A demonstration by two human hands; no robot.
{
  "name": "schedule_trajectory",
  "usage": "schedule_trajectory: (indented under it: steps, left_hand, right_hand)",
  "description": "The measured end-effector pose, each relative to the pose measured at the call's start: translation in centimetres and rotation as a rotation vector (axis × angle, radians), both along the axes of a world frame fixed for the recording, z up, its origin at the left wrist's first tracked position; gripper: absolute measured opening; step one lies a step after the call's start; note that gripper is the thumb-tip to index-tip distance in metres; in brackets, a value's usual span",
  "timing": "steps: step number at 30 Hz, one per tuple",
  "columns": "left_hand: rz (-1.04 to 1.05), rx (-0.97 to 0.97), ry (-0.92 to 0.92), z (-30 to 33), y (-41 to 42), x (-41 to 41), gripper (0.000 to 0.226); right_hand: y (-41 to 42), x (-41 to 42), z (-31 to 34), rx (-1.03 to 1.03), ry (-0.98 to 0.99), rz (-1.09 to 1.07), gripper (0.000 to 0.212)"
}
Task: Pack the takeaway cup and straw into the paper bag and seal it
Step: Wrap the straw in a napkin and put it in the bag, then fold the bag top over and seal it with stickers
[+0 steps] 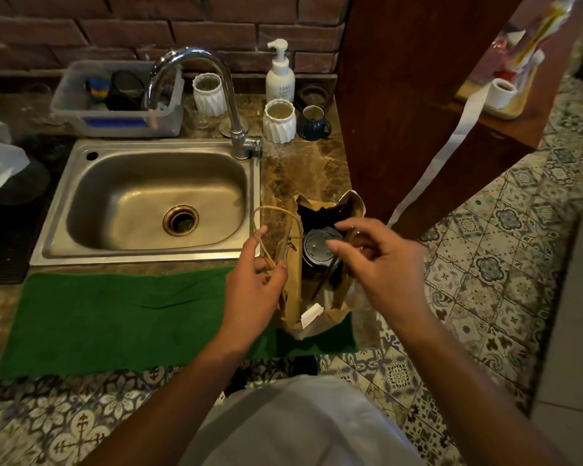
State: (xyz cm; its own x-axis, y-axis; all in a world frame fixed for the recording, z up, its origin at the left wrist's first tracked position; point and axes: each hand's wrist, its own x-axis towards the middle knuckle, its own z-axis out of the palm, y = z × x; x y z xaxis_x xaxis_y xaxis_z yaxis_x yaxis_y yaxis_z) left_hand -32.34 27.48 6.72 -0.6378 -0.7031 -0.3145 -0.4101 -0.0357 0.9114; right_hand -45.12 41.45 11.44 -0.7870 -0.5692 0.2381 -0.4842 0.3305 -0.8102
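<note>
A brown paper bag (292, 277) stands open on the near right end of the counter, partly on a green towel (122, 314), just right of the sink (148, 200). Inside it sits the cup (318, 245), dark lid up, with the straw (327, 275) leaning beside it. The left hand (253, 290) pinches the bag's twine handle (266, 227) at the left edge. The right hand (387, 267) hovers over the bag's mouth, fingers loosely curled; I cannot tell whether it holds anything.

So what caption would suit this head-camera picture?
Left hand holds the paper bag handle; lidded cup and straw sit inside.
</note>
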Motion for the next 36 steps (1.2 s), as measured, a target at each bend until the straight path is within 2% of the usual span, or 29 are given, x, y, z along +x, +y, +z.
schedule_trajectory:
  steps: [5, 12, 17, 22, 25, 29, 33, 36]
  left_hand:
    - [0.002, -0.001, 0.015, 0.2, 0.0, 0.1, 0.066]
    - [0.009, 0.004, 0.019, 0.1, -0.1, 0.1, 0.066]
    - [-0.001, -0.013, 0.023, 0.2, -0.2, -0.1, 0.066]
    - [-0.005, -0.031, 0.024, 0.0, -0.7, -0.1, 0.066]
    - [-0.005, -0.048, 0.015, 0.1, -1.0, -0.2, 0.065]
    - [-0.054, -0.096, -0.016, 0.8, -1.4, -0.3, 0.063]
    - [-0.120, -0.126, -0.056, 1.3, -2.5, -0.5, 0.058]
    - [-0.255, -0.118, -0.065, 2.0, -3.0, -0.6, 0.059]
  right_hand:
    - [0.2, 0.4, -2.3, 0.147, -0.034, 0.076, 0.023]
    - [0.0, 0.0, -2.5, 0.307, 0.046, 0.109, 0.035]
    - [0.3, -0.4, -1.7, 0.238, 0.023, 0.104, 0.030]
    - [1.0, -1.0, -1.0, 0.035, 0.038, -0.135, 0.020]
    - [1.0, -1.5, -1.4, 0.103, -0.154, -0.218, 0.024]
    - [0.9, -1.0, -2.5, 0.228, -0.447, -0.112, 0.028]
    - [0.1, -0.6, -2.8, 0.297, -0.505, -0.031, 0.025]
    - [-1.1, 0.0, -2.6, 0.261, -0.653, -0.042, 0.024]
